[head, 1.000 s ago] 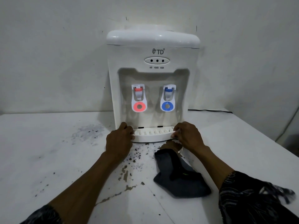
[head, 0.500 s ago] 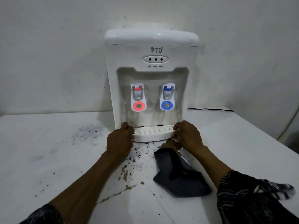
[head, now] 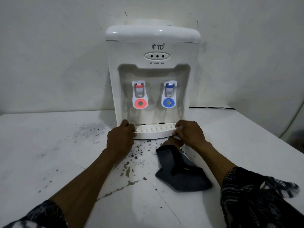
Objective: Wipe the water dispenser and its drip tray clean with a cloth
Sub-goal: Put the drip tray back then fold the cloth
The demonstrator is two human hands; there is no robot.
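Note:
A white water dispenser (head: 153,66) stands against the wall, with a red tap (head: 139,96) and a blue tap (head: 169,94). Its white slotted drip tray (head: 154,131) sits at the base. My left hand (head: 120,137) grips the tray's left end and my right hand (head: 189,134) grips its right end. A dark grey cloth (head: 179,173) lies crumpled on the table just below my right hand, with neither hand holding it.
The white table (head: 49,153) has chipped paint and dark specks in front of the dispenser. A black cable (head: 212,107) runs along the table's back right. The table's right edge falls away at the far right.
Both hands stay on the drip tray's ends. The view has shifted slightly; the tray and cloth show no clear movement.

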